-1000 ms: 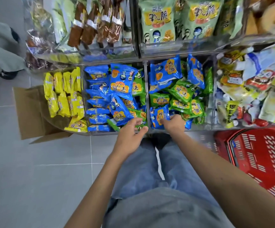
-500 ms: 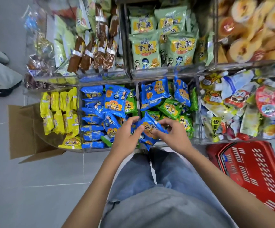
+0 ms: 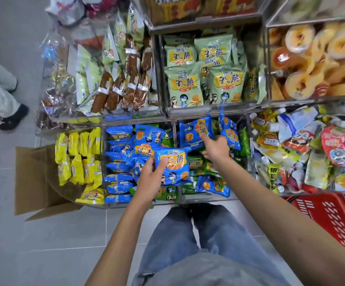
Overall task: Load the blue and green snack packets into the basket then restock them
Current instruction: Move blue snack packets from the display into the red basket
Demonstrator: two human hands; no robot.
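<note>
Your left hand [image 3: 149, 179] grips a blue packet [image 3: 172, 164] by its lower left corner, thumb across the face and fingers curled behind it. You hold it face up just above the divider [image 3: 175, 129] between the two lower shelf compartments, near their front edge.

Your right hand [image 3: 217, 149] reaches deeper into the right compartment [image 3: 204, 197]. Its forefinger is stretched onto the lower edge of a second blue packet [image 3: 195, 131] that stands against the back wall. The other fingers are bent, but you cannot tell whether they have hold of anything.

Green packets [image 3: 195, 163] lie heaped beneath that wrist, mixed with more blue ones toward the front edge. The left compartment holds a stack of blue packets [image 3: 118, 168] along its left wall.

Further out, yellow packets [image 3: 76, 162] fill the next bin to the left, with an open cardboard box [image 3: 33, 182] on the floor just beside it. The red basket [image 3: 332, 221] sits on the floor at your right – below the shelf's front right corner.
</note>
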